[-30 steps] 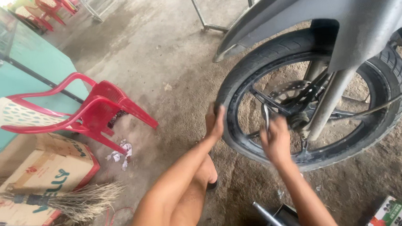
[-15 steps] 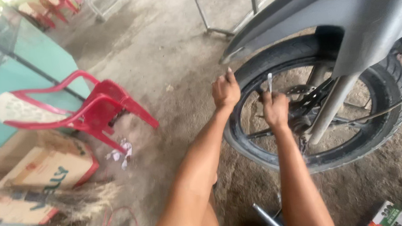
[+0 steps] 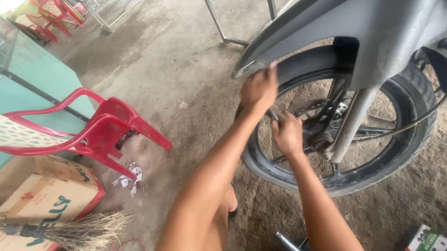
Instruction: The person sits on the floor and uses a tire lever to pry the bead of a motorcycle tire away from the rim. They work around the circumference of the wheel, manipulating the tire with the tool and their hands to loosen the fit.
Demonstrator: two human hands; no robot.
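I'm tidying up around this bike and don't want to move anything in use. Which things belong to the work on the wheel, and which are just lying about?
In use:
left hand on the tyre
right hand at the spokes
front wheel

Lying about:
tipped red plastic chair
cardboard box
straw broom
paper scraps

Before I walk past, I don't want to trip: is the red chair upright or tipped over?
Tipped over. The red chair lies on its side on the concrete floor, legs pointing sideways.
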